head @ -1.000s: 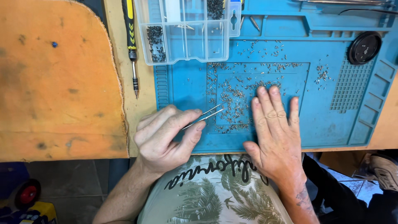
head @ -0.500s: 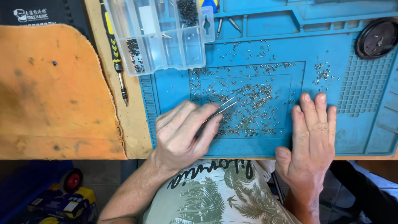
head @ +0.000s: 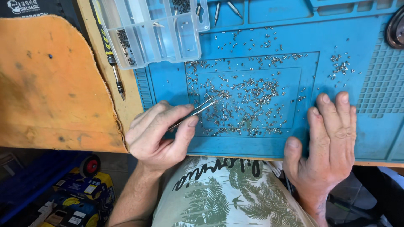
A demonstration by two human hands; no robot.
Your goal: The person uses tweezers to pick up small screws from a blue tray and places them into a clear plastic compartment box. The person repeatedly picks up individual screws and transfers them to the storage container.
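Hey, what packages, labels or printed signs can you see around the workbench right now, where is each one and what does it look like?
Black mat: top left corner, behind the orange pad, dark with a white printed logo.
Boxed packages: on the floor at bottom left, stacked, yellow and dark blue, with small white labels.
Clear plastic organizer box: top centre, on the blue mat's edge, rectangular, divided compartments, no label seen.
No screens in view.

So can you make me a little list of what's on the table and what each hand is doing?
left hand: pinches thin metal tweezers, tips in the pile
right hand: flat on the blue mat, holds nothing
tiny screws: scattered over the mat's middle
clear plastic box: top left, some compartments hold dark screws
screwdriver: beside the box
orange pad: far left
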